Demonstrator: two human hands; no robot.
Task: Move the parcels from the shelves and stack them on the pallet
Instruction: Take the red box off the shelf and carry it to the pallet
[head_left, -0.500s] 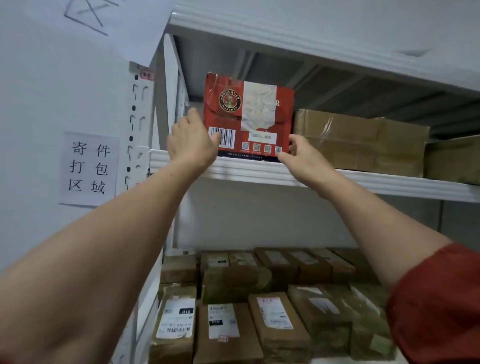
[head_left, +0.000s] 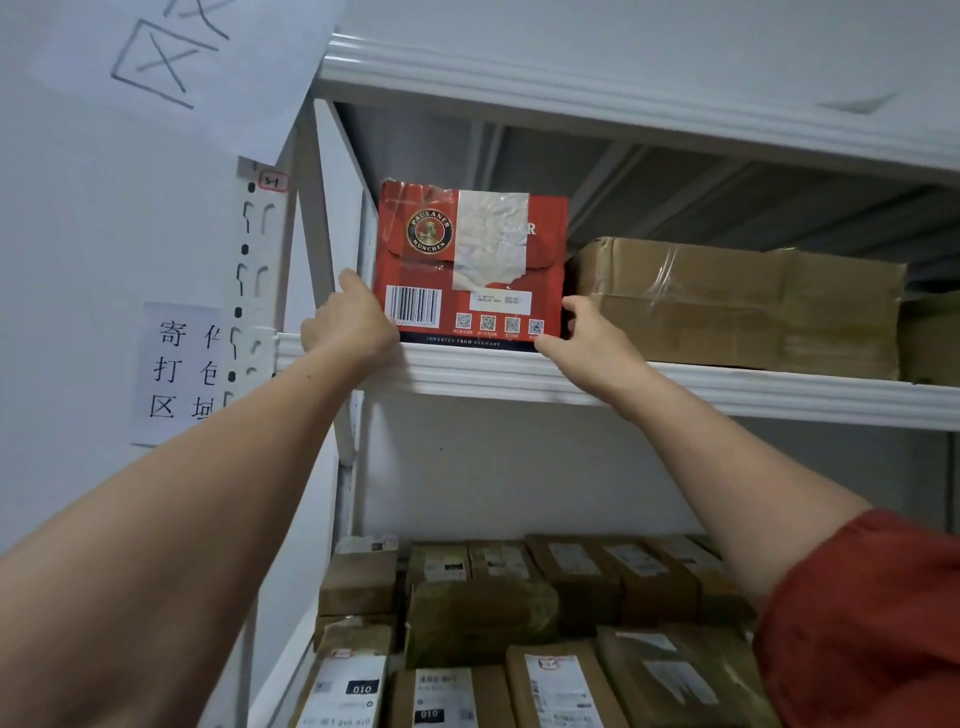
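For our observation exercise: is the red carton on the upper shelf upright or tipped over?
Upright. The red carton sits flat on the shelf, its logo and barcode reading level.

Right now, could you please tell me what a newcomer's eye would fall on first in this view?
The red box, printed Paulaner München, stands at the left end of the upper shelf, with the left hand and the right hand holding its lower corners. Right beside it lies a brown taped carton. Further down, labelled brown parcels are packed closely together.
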